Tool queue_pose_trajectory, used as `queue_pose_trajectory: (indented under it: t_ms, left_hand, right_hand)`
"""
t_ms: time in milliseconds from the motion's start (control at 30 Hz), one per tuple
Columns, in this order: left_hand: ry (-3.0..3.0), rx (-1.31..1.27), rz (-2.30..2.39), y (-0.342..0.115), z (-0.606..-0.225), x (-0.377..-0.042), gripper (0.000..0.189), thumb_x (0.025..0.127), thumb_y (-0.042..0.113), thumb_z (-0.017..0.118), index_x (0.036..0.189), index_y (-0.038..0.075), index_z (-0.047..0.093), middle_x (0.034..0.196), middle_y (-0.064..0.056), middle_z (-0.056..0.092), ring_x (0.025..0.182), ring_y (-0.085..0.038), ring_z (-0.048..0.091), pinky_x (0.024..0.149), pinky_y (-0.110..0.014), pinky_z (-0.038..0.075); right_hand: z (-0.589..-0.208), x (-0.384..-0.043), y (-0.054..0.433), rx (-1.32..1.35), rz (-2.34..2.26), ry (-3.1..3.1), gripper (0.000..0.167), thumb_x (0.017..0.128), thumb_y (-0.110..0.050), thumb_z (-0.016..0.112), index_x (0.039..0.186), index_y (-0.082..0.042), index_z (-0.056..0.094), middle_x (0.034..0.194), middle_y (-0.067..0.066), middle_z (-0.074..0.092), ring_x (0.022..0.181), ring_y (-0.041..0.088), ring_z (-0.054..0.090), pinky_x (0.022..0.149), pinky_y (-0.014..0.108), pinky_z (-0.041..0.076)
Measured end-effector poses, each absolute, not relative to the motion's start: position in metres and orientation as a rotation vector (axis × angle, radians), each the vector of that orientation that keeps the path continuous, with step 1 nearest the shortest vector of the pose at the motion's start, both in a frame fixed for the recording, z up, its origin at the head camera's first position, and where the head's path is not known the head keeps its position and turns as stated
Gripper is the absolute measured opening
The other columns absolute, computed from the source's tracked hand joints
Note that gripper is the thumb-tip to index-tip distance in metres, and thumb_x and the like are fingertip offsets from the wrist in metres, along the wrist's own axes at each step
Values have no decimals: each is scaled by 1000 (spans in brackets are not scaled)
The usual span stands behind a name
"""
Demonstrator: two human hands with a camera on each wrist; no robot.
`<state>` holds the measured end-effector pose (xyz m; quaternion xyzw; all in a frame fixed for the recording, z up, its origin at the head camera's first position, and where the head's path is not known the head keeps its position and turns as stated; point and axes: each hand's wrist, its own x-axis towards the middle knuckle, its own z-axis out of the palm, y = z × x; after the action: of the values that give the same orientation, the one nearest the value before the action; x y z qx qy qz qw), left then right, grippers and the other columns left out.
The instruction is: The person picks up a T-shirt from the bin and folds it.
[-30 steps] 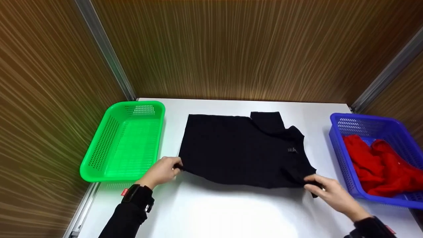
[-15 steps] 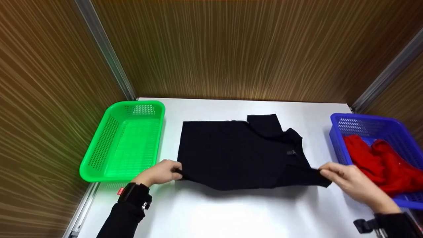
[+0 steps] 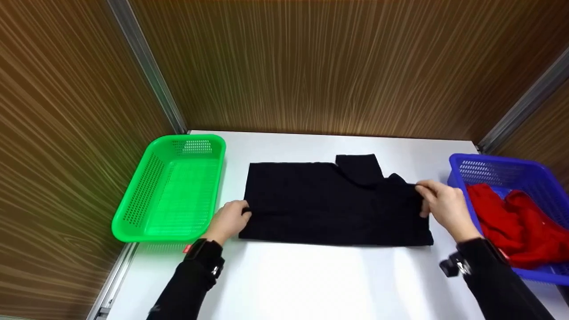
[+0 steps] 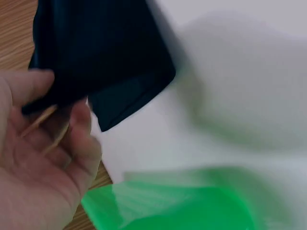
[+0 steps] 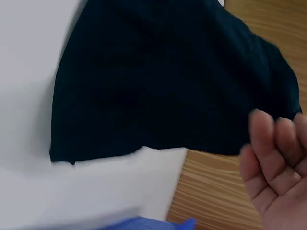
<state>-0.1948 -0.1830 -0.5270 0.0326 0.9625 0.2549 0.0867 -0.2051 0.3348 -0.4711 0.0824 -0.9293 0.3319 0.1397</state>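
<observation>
A black short-sleeved shirt (image 3: 311, 195) lies on the white table, its near side folded over toward the middle. One sleeve (image 3: 359, 169) sticks out at the far side. At the hem end, my left hand (image 3: 229, 218) pinches the cloth edge between thumb and fingers; the left wrist view shows the fabric (image 4: 105, 52) hanging from that pinch. My right hand (image 3: 446, 208) pinches the folded edge at the collar end. In the right wrist view the dark cloth (image 5: 158, 86) spreads out beside the curled fingers (image 5: 263, 128). The neckline is mostly covered by the fold.
To the left stands a green perforated basket (image 3: 118, 222) with nothing visible in it. On the right, a blue basket (image 3: 460, 178) holds red cloth (image 3: 524, 226). Wood-grained panels (image 3: 311, 66) enclose the table (image 3: 311, 284) at the back and sides.
Both hands have carried the shirt's near edge away from the person and over the rest, forming a lengthwise fold. My right hand also moved left, away from the blue basket.
</observation>
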Motion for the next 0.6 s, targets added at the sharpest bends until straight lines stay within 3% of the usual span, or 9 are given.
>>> queue_pose_trajectory:
  t_ms: [200, 333, 500, 600]
  left_hand:
    - [2880, -58, 783, -174, -535, -207, 28, 105, 19, 64, 128, 5, 71, 132, -17, 71, 115, -38, 71, 94, -54, 58]
    - [2902, -89, 846, -169, -538, -215, 28, 105, 16, 64, 129, 3, 71, 130, -19, 71, 111, -38, 72, 91, -52, 59]
    - [2982, -111, 967, -165, -541, -224, 22, 104, 13, 66, 122, 2, 73, 121, -20, 74, 105, -38, 73, 87, -50, 60]
    - [3012, -150, 1049, -163, -541, -228, 23, 104, 12, 65, 122, 0, 72, 119, -21, 75, 99, -38, 75, 84, -49, 61]
  right_hand:
    - [-479, -227, 330, -17, 1340, -2742, 31, 110, -9, 52, 126, 15, 62, 75, 15, 72, 59, 9, 73, 60, 24, 61]
    - [-486, -234, 326, -87, 1392, -2716, 33, 112, -13, 49, 129, 14, 60, 84, 18, 76, 66, 7, 75, 66, 19, 60]
    - [-493, -241, 320, -129, 1373, -2652, 33, 112, -16, 50, 127, 11, 62, 100, 26, 78, 74, -6, 72, 72, 9, 55]
    - [-496, -245, 317, -172, 1300, -2648, 35, 112, -20, 51, 130, 7, 64, 112, 27, 76, 86, 1, 76, 76, 8, 52]
